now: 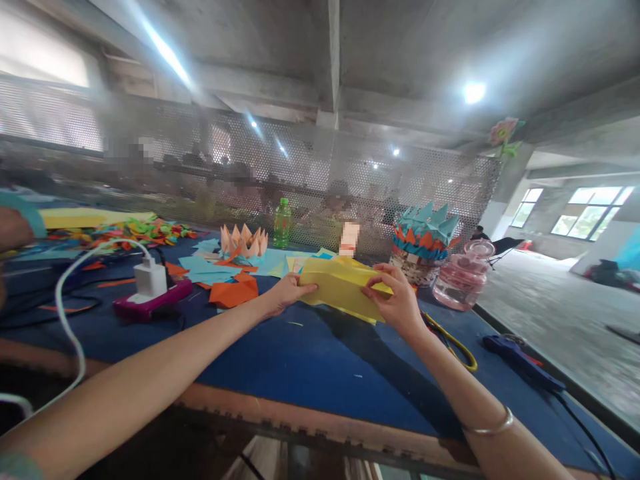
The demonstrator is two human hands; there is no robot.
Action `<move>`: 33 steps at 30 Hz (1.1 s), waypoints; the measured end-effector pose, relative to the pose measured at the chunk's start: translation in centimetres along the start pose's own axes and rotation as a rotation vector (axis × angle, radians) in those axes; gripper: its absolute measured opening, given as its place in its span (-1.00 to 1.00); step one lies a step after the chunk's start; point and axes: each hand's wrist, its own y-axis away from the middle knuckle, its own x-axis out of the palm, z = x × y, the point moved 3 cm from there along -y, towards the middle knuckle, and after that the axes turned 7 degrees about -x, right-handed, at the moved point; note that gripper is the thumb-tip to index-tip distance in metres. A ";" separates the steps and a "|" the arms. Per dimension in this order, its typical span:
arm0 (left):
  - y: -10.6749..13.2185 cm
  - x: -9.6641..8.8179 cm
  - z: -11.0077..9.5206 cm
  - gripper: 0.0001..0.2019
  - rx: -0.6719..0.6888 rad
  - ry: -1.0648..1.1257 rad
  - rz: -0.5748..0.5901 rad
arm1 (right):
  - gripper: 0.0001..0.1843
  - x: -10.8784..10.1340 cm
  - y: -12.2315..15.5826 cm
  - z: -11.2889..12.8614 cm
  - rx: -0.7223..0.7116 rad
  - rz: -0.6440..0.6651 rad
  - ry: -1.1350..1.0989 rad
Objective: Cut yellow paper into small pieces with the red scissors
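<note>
A sheet of yellow paper [335, 283] is held up above the blue table, its right side bent over in a fold. My left hand [286, 293] pinches its left edge, thumb in front. At the right edge my right hand [397, 300] grips the paper between thumb and fingers, and a silver bangle circles that wrist. More coloured sheets lie partly hidden behind the yellow one. Left of my left hand are pieces of orange paper [234, 292], light blue paper [210, 269] and a peach folded-paper crown shape [244, 243].
Behind stand a green bottle [283, 225], a spiky layered paper piece [425, 237] and a pink jug [461, 277]. Yellow-handled scissors [453, 343] and a blue corded tool [523, 363] lie right. A purple power strip [150, 300] with a white charger and another person's arm [17, 223] are left.
</note>
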 end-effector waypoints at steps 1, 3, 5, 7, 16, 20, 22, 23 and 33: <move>-0.1 -0.1 0.0 -0.44 -0.003 0.025 -0.013 | -0.75 0.0 0.0 -0.2 0.029 -0.036 -0.034; -0.2 -0.2 0.0 -0.43 -0.008 0.061 -0.030 | -0.42 0.0 0.1 -0.9 0.143 -0.112 -0.121; -0.2 -0.4 -0.1 -0.42 -0.009 0.092 -0.027 | -0.12 0.2 0.2 -1.8 0.290 -0.160 -0.231; -0.1 -0.4 -0.1 -0.42 -0.013 0.117 -0.011 | 0.01 0.6 0.5 -2.5 0.413 -0.151 -0.369; -0.4 -0.9 0.1 -0.45 0.001 0.107 0.036 | -0.26 2.8 2.2 -2.4 0.602 0.103 -0.792; -0.2 -1.0 -0.2 -0.44 0.034 0.081 0.100 | -0.22 2.8 2.1 -2.2 0.644 0.078 -0.794; -0.1 -1.0 -0.3 -0.44 0.031 0.073 0.109 | -0.22 2.7 2.1 -2.1 0.649 0.086 -0.807; -0.1 -1.0 -0.3 -0.43 0.028 0.070 0.106 | -0.23 2.7 2.1 -2.0 0.644 0.092 -0.811; -0.5 -1.3 0.3 -0.44 -0.013 0.087 0.072 | -0.38 3.1 2.6 -3.0 0.703 0.105 -0.870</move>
